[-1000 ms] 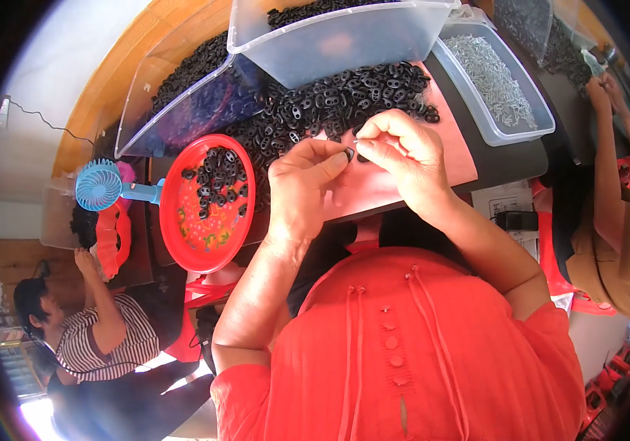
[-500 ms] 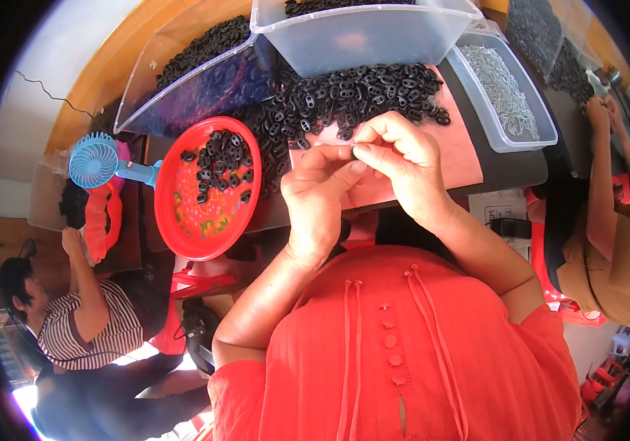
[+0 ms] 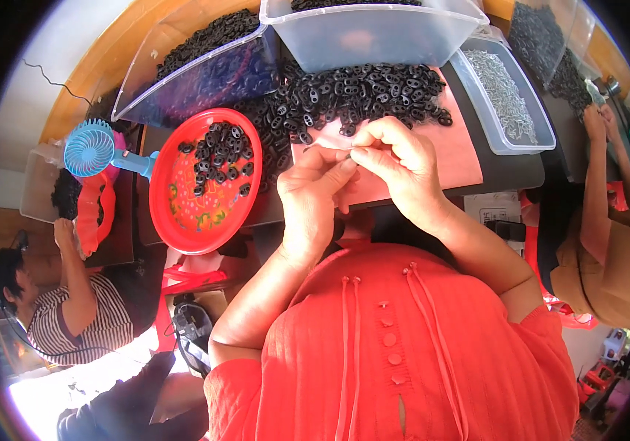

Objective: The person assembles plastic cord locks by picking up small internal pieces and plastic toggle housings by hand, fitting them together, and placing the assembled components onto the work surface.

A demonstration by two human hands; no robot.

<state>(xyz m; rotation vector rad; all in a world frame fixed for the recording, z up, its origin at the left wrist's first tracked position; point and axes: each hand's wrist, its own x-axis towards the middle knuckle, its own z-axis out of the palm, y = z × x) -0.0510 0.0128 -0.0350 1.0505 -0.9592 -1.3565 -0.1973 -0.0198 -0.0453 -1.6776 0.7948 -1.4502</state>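
My left hand (image 3: 309, 195) and my right hand (image 3: 407, 163) meet over the near part of a pink sheet (image 3: 456, 154). Both are closed, thumb and forefinger pinched together at one spot. A tiny dark bit shows between the fingertips; the rest of it is covered, so its kind cannot be made out. Just beyond my hands lies a heap of small black plastic pieces with two holes each (image 3: 359, 92). To the left of my left hand, a round red tray (image 3: 201, 209) with a printed pattern holds a smaller group of similar black pieces.
Clear bins of black pieces stand at the back, one left (image 3: 197, 92) and one centre (image 3: 373, 40). A shallow clear tub (image 3: 542, 143) at right holds thin silvery metal parts. A blue handheld fan (image 3: 132, 163) lies beside the red tray. One person sits at each side.
My hands stay pinched together, with only slight finger movement. The view has shifted a little. The person at left has lowered their arm slightly.
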